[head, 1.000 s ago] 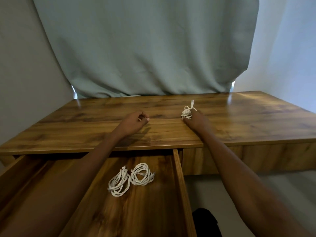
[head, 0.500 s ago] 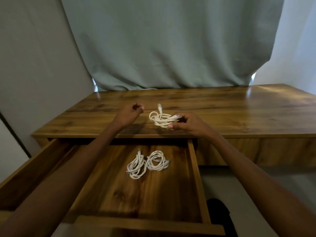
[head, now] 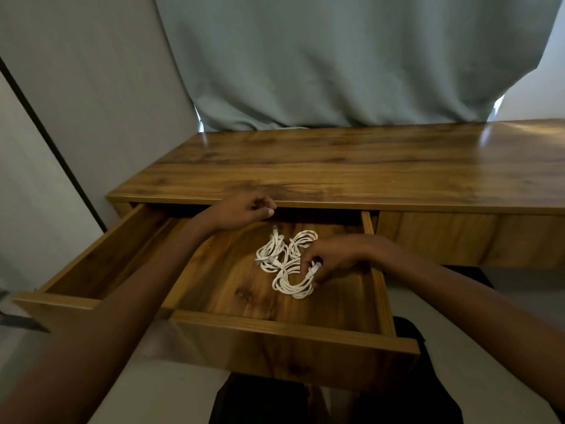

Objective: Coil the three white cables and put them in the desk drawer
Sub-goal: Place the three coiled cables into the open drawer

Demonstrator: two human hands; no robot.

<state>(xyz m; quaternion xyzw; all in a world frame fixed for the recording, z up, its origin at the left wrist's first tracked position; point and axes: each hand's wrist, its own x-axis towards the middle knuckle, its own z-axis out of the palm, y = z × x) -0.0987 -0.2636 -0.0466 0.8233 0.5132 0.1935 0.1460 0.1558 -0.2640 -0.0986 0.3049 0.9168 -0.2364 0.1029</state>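
right hand (head: 331, 255) pinches third coil (head: 293, 281) | in drawer (head: 293, 328)

Counting white cable coils: three are showing, all lying inside the drawer (head: 275, 327). First coil (head: 270, 250) is sitting at the left of the group, second coil (head: 301, 240) just beside it toward the back, third coil (head: 292, 283) nearest the drawer front. One open drawer is showing, belonging to one wooden desk (head: 367, 166). Two bare hands are appearing: left hand (head: 244, 209) and right hand (head: 331, 255). One pale green curtain (head: 336, 56) is hanging behind the desk.
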